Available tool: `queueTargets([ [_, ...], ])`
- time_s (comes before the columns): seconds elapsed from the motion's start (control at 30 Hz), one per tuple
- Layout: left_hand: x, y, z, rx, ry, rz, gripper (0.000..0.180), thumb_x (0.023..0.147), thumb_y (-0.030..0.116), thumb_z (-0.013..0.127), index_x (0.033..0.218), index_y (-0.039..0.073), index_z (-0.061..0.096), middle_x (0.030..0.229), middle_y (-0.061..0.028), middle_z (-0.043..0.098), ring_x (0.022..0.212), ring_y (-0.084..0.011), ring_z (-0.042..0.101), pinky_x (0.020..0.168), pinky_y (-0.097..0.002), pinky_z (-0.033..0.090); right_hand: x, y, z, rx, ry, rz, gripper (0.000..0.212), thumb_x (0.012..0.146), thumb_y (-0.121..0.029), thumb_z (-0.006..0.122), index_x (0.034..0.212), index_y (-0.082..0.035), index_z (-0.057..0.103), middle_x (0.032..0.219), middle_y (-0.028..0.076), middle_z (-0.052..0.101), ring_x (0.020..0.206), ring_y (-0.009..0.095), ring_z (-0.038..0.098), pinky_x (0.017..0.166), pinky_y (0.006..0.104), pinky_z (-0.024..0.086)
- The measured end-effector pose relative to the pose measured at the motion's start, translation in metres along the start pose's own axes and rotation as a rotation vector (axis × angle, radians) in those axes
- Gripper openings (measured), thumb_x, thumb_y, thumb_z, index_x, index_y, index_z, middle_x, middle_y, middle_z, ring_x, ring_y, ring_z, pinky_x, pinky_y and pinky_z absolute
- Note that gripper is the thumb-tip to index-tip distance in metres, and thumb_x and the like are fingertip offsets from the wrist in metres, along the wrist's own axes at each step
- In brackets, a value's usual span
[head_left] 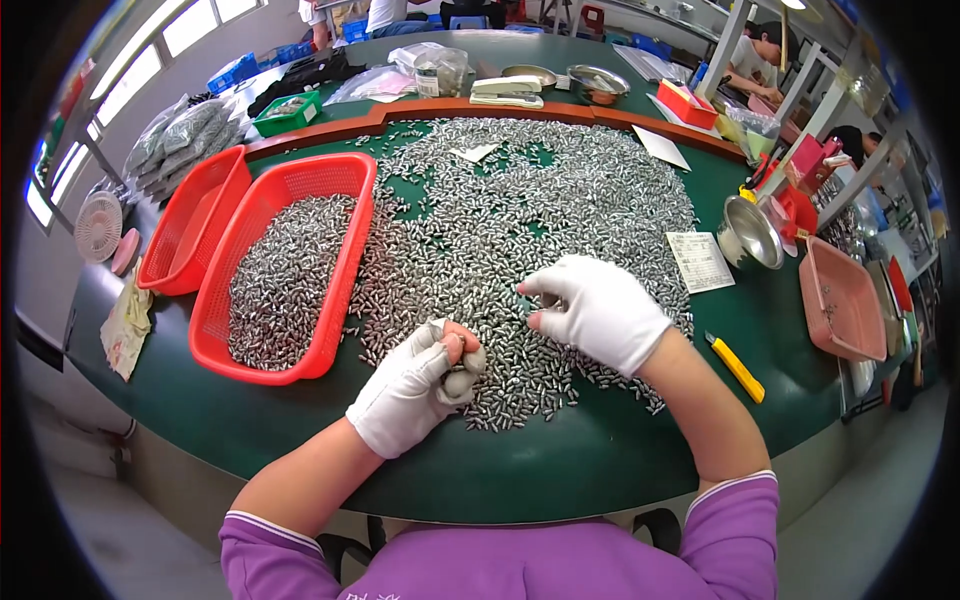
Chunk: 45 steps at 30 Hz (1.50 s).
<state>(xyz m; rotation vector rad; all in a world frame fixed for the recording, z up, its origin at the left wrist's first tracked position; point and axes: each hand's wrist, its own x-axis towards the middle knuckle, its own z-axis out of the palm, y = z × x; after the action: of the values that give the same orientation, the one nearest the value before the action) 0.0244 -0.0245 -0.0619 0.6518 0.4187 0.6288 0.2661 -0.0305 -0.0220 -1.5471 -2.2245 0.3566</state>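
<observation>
Small silvery, bullet-shaped metal parts lie spread in a wide layer on the green table. My left hand, in a white glove with bare thumb and finger tips, is curled closed at the near edge of the layer. Whatever it may hold is hidden by the fingers. Over the parts to its right hovers my right hand, gloved the same way. Its thumb and forefinger are apart, with no part plainly between them. A red plastic basket heaped with the same parts stands left of the layer.
Another red basket leans beside the full one. To the right lie a yellow utility knife, a printed paper slip, a steel bowl and a pink tray. A wooden strip borders the far side. A person sits at far right.
</observation>
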Motion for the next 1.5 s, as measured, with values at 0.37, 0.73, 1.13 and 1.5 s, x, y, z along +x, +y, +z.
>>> queueTargets([
  [0.37, -0.002, 0.0, 0.001, 0.08, 0.028, -0.012, 0.024, 0.094, 0.03, 0.063, 0.106, 0.011, 0.056, 0.089, 0.0001, 0.058, 0.067, -0.0059, 0.043, 0.065, -0.0209, 0.039, 0.0, -0.005, 0.039, -0.203, 0.104, -0.067, 0.007, 0.079, -0.02, 0.065, 0.078, -0.012, 0.067, 0.076, 0.008, 0.06, 0.076, 0.029, 0.062, 0.069, 0.0419, 0.052],
  [0.73, -0.001, 0.0, 0.001, 0.011, 0.008, -0.016, 0.024, 0.091, 0.023, 0.068, 0.106, 0.01, 0.055, 0.09, -0.0006, 0.058, 0.067, -0.0064, 0.043, 0.064, -0.0208, 0.037, 0.001, -0.006, 0.035, -0.09, 0.15, -0.133, 0.007, 0.078, -0.017, 0.069, 0.079, -0.011, 0.064, 0.078, 0.007, 0.06, 0.078, 0.028, 0.061, 0.071, 0.0395, 0.05],
  [1.13, -0.003, 0.0, 0.0, -0.053, -0.089, -0.084, 0.028, 0.093, 0.022, 0.062, 0.116, 0.007, 0.053, 0.1, -0.0011, 0.059, 0.072, -0.0067, 0.044, 0.068, -0.021, 0.039, -0.002, -0.043, 0.008, 0.079, 0.309, -0.421, 0.022, 0.064, -0.01, 0.079, 0.076, -0.006, 0.061, 0.071, 0.007, 0.058, 0.062, 0.028, 0.059, 0.053, 0.0374, 0.046],
  [1.5, -0.004, 0.0, 0.002, -0.014, -0.061, -0.096, 0.02, 0.094, 0.023, 0.064, 0.107, 0.011, 0.055, 0.093, -0.0003, 0.059, 0.067, -0.0058, 0.042, 0.063, -0.0196, 0.037, -0.004, -0.036, 0.016, 0.292, 0.238, -0.365, 0.024, 0.072, -0.012, 0.076, 0.094, -0.008, 0.069, 0.087, 0.008, 0.065, 0.077, 0.028, 0.064, 0.067, 0.036, 0.052],
])
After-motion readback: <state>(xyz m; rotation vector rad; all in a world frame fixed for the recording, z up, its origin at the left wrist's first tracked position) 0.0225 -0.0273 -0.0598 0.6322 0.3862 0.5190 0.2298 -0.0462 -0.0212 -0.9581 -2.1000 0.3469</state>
